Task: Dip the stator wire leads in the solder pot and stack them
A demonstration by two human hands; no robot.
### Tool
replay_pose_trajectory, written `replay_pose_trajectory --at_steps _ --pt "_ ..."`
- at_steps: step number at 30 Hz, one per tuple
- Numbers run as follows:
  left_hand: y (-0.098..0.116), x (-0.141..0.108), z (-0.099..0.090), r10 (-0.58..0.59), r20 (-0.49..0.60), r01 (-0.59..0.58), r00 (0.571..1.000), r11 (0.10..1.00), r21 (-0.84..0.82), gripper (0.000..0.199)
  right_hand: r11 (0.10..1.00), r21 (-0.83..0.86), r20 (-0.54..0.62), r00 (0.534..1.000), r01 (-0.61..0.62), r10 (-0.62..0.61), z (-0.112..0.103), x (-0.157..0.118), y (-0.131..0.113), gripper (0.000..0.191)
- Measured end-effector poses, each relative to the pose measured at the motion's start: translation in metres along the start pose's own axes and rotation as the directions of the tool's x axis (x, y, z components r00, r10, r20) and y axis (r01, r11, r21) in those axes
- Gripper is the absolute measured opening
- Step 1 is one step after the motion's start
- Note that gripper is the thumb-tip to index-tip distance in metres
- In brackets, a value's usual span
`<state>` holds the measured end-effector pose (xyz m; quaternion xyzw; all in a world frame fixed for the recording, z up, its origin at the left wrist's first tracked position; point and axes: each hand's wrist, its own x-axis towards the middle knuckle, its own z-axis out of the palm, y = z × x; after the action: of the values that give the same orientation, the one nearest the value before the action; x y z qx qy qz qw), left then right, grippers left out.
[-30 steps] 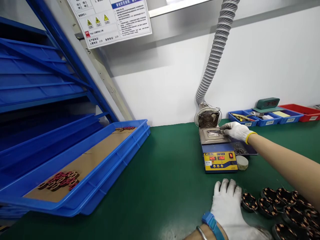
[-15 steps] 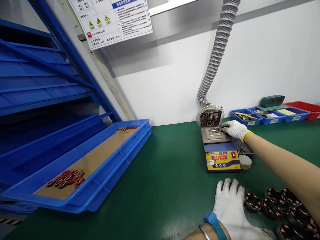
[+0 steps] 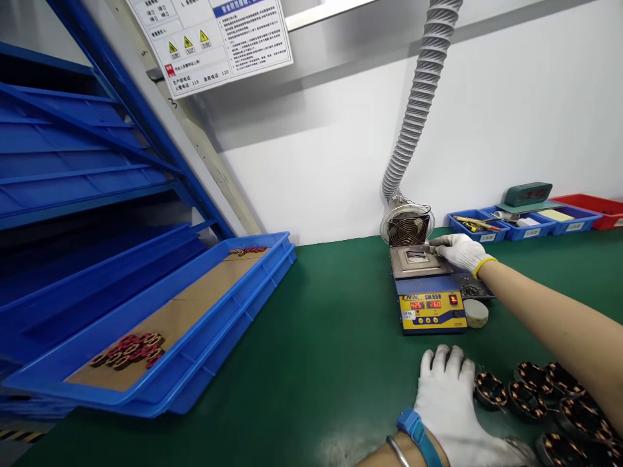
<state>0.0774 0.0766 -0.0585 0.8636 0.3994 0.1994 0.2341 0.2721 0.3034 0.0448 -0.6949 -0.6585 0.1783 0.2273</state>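
Observation:
My right hand (image 3: 457, 251), in a white glove with a yellow cuff, reaches to the right edge of a solder pot (image 3: 431, 311) with a yellow front panel. Its fingers are pinched together beside the small square of shiny molten metal (image 3: 417, 257) in the top plate; what they grip is too small to make out. My left hand (image 3: 446, 395), gloved in white with a blue wrist strap, lies flat on the green table (image 3: 311, 363), fingers stretched forward. Just right of it several wound motor stators (image 3: 490, 390) are grouped, partly hidden by my right forearm.
Behind the pot stand a round fan hood (image 3: 407, 228) and a grey duct (image 3: 419, 110). A round pale tin (image 3: 476, 314) and a dark tray (image 3: 471, 285) sit beside it. Blue bins (image 3: 530, 231) line the wall. Leftward, a blue crate (image 3: 233, 311) holds red-and-copper coils (image 3: 131, 350).
My right hand has shifted slightly; a flat metal piece that lay over the molten square no longer covers it. The red readouts have changed. My left hand stays flat in place.

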Motion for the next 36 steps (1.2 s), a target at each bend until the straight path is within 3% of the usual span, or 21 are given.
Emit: replay_pose_trajectory --at_steps 8,15,23,28,36 --pt "-0.005 0.013 -0.002 0.0 0.119 -0.003 0.993 1.0 0.022 0.096 0.999 -0.039 -0.03 1.0 0.007 -0.008 0.008 -0.004 -0.007 0.046" --pt "0.001 0.001 -0.002 -0.014 -0.003 0.014 1.0 0.998 -0.062 0.102 0.998 -0.03 -0.009 0.998 0.06 -0.06 0.003 -0.017 0.0 0.045" --pt "0.0 0.003 0.001 -0.008 -0.024 0.007 1.0 0.998 -0.061 0.104 0.998 0.003 0.01 0.998 0.06 -0.06 -0.001 -0.016 0.007 0.047" --pt "-0.001 0.002 0.003 -0.014 -0.029 0.012 0.999 0.999 -0.053 0.103 1.0 -0.016 -0.07 0.998 0.005 -0.006 0.002 -0.009 -0.002 0.042" --pt "-0.003 0.003 0.008 -0.002 -0.059 0.0 0.998 0.999 -0.037 0.103 0.999 -0.043 -0.064 0.998 0.017 -0.019 0.01 -0.005 -0.01 0.045"
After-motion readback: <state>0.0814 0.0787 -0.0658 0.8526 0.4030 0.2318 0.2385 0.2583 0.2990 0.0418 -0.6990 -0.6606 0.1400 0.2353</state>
